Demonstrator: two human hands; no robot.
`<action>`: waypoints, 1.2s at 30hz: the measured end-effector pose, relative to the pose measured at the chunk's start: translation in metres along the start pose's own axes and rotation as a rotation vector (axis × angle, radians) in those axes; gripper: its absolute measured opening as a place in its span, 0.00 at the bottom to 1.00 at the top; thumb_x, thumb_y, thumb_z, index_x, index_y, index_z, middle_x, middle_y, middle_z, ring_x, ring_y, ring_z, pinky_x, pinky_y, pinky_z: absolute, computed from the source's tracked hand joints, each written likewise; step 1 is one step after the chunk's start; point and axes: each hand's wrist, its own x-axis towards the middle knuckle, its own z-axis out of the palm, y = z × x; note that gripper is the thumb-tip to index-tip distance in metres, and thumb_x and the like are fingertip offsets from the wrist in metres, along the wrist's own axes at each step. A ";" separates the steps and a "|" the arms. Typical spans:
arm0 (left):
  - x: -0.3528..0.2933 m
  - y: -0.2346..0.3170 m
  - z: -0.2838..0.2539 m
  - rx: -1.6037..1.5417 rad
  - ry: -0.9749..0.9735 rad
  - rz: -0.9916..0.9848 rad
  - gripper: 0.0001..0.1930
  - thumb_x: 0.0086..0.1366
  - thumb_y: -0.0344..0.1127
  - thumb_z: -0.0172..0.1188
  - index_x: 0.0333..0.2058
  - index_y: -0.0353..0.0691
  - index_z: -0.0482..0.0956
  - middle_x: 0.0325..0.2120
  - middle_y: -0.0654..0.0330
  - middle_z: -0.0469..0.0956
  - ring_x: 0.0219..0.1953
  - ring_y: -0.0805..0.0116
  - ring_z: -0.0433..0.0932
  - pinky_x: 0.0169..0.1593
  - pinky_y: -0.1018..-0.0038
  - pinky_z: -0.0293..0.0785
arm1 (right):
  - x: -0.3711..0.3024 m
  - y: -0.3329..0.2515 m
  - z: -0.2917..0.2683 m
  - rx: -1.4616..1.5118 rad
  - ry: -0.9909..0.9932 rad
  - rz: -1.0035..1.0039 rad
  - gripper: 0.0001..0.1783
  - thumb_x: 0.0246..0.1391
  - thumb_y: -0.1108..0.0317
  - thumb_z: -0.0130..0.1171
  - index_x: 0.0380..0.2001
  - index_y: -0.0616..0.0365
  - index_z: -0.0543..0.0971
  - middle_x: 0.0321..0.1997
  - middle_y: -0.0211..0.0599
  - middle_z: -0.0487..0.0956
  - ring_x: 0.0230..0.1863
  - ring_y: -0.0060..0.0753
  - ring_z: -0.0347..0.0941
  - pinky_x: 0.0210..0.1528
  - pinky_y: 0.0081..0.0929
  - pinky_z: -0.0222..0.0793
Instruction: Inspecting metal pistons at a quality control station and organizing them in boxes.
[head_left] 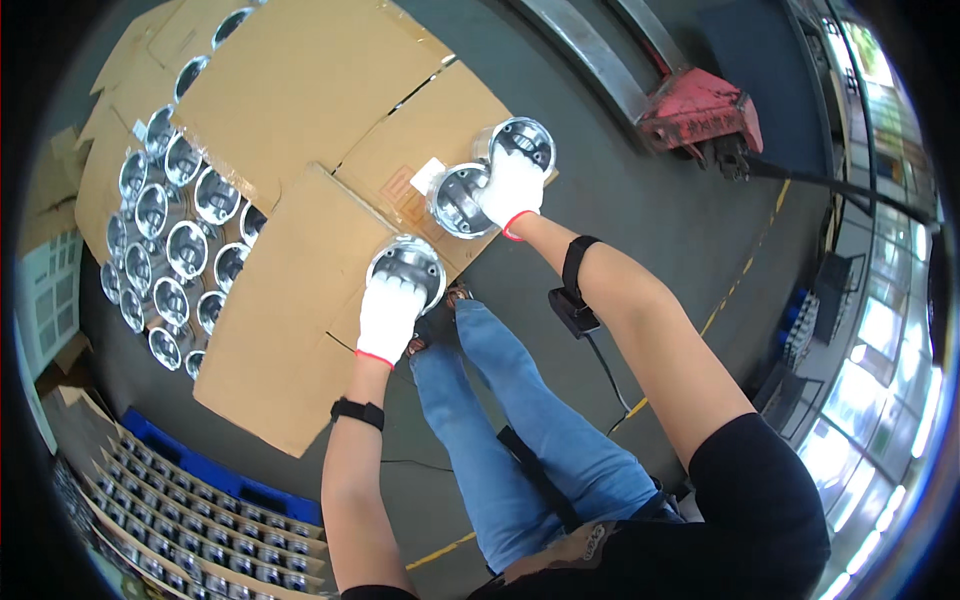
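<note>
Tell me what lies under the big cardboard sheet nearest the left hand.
Rows of shiny metal cups show past the cardboard sheet at its left edge, packed tightly. How far they continue beneath it cannot be seen. The left hand holds one metal cup above it.

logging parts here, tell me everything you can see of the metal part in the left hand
The shiny metal piston is a short, hollow silvery cylinder, open end facing the camera, with a dark interior crossed by inner ribs or bosses. It looks like polished or machined aluminium. The white-gloved left hand grips its lower rim, holding it above the cardboard sheet. Whether it rests on the cardboard cannot be told. No damage is visible.
</note>
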 end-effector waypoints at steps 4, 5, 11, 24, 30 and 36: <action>0.010 -0.006 0.004 0.014 -0.098 -0.002 0.05 0.53 0.34 0.55 0.27 0.46 0.78 0.26 0.60 0.76 0.36 0.64 0.75 0.50 0.64 0.67 | 0.000 0.003 0.008 -0.084 0.052 -0.056 0.20 0.39 0.59 0.61 0.35 0.59 0.74 0.29 0.48 0.78 0.34 0.50 0.75 0.37 0.44 0.71; 0.014 -0.005 0.003 0.006 -0.097 -0.011 0.05 0.53 0.34 0.55 0.27 0.46 0.78 0.26 0.60 0.76 0.36 0.64 0.75 0.50 0.64 0.67 | 0.001 0.003 0.007 -0.090 0.045 -0.063 0.20 0.39 0.59 0.61 0.35 0.59 0.74 0.29 0.48 0.78 0.34 0.50 0.75 0.37 0.44 0.71; 0.024 -0.008 0.001 -0.004 -0.156 0.026 0.05 0.53 0.33 0.54 0.28 0.46 0.79 0.27 0.60 0.77 0.38 0.64 0.75 0.52 0.66 0.66 | 0.000 0.003 0.003 -0.072 0.012 -0.041 0.21 0.38 0.58 0.62 0.36 0.60 0.74 0.28 0.48 0.78 0.34 0.50 0.75 0.39 0.44 0.70; 0.028 0.001 0.004 0.025 -0.161 -0.108 0.10 0.55 0.32 0.53 0.35 0.43 0.79 0.40 0.55 0.75 0.51 0.59 0.70 0.61 0.65 0.61 | -0.001 -0.002 -0.011 -0.079 -0.161 -0.049 0.32 0.44 0.56 0.59 0.50 0.64 0.66 0.46 0.54 0.71 0.50 0.53 0.68 0.53 0.46 0.62; -0.005 0.059 -0.049 0.233 -0.047 -0.415 0.26 0.49 0.29 0.59 0.50 0.44 0.71 0.56 0.54 0.64 0.59 0.53 0.60 0.65 0.56 0.50 | -0.063 0.013 -0.058 -0.047 -0.002 -0.251 0.39 0.41 0.49 0.62 0.53 0.61 0.65 0.46 0.53 0.72 0.48 0.52 0.70 0.51 0.44 0.64; -0.236 0.220 -0.033 0.099 0.050 -0.918 0.25 0.44 0.38 0.65 0.44 0.44 0.74 0.49 0.52 0.70 0.54 0.51 0.66 0.61 0.57 0.56 | -0.248 0.126 -0.099 -0.188 -0.439 -0.458 0.30 0.46 0.54 0.57 0.51 0.57 0.69 0.51 0.50 0.72 0.53 0.48 0.68 0.55 0.42 0.61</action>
